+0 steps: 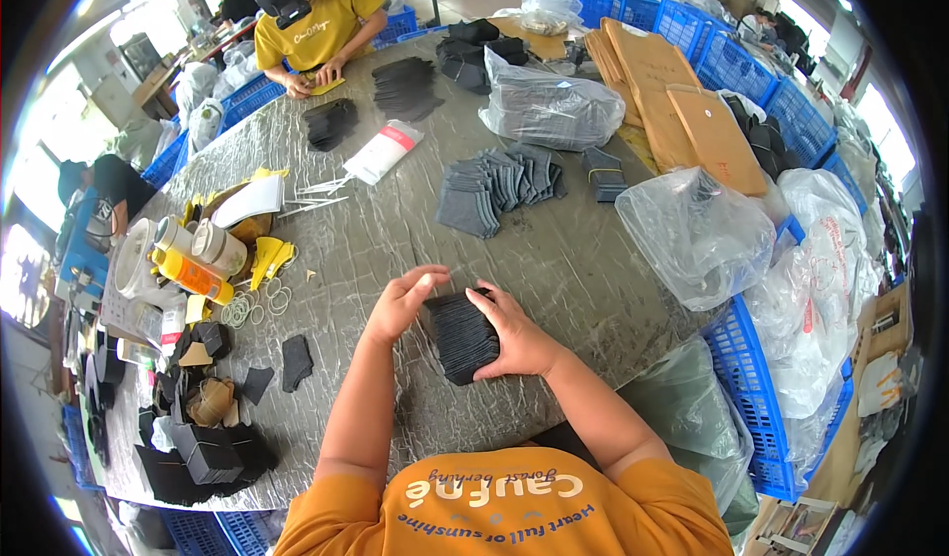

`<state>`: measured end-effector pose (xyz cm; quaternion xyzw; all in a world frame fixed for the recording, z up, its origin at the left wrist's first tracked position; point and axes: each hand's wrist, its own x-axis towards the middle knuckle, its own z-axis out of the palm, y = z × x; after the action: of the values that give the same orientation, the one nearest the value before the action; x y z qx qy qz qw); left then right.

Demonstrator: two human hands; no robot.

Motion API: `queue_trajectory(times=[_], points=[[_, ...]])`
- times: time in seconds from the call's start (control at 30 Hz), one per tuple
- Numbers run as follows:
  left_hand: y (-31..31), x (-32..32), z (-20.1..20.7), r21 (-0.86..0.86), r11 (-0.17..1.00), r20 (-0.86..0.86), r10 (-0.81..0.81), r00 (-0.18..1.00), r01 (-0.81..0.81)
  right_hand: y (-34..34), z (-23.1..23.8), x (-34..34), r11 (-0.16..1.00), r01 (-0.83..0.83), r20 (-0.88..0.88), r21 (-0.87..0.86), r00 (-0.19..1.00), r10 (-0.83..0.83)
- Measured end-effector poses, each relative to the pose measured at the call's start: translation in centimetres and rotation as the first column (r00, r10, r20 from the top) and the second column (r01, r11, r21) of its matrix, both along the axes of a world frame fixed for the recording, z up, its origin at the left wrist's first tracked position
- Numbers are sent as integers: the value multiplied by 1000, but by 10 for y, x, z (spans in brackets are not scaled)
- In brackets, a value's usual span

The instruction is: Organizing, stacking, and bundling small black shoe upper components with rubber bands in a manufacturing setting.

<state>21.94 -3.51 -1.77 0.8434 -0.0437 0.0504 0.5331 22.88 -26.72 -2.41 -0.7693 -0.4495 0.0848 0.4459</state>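
In front of me, near the table's front edge, stands a thick stack of dark cut fabric pieces (460,337). My right hand (516,331) is wrapped around the stack's right side, thumb at the top and fingers below. Just off its upper left corner, my left hand (405,304) is raised with fingers stretched out and nothing in it. Farther out lies a fanned-out row of dark grey fabric pieces (499,185), with a small banded bundle (604,172) to its right.
Bottles (193,274), rubber bands (242,309) and dark stacks (213,452) crowd the left side. Plastic bags (697,235), cardboard (672,82) and blue crates (756,398) line the right. Across the table, a person in yellow (321,27) handles a small yellow piece.
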Motion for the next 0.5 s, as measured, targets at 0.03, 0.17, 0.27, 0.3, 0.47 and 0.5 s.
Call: queue_trajectory(times=[0.03,0.17,0.27,0.3,0.47,0.5], points=[[-2,-5,0,-218,974,-73,-79,994,62,0,0,-1,999,26,18,-23,1000,-25],[-26,-17,-9,-324,945,-274,-59,960,-35,-1,6,-5,995,93,49,-42,995,-91],[-33,-23,-20,-392,918,-214,-20,977,-67,-2,18,-9,952,216,316,-215,938,-141],[-37,-25,-21,-395,916,-216,-22,976,-66,-3,19,-9,959,191,299,-211,946,-122],[-51,-42,-36,-731,664,-45,180,983,-155,4,2,-11,992,119,50,34,991,-121],[-50,-45,-35,-731,663,-48,190,981,-164,9,3,-14,993,109,46,33,993,-111]])
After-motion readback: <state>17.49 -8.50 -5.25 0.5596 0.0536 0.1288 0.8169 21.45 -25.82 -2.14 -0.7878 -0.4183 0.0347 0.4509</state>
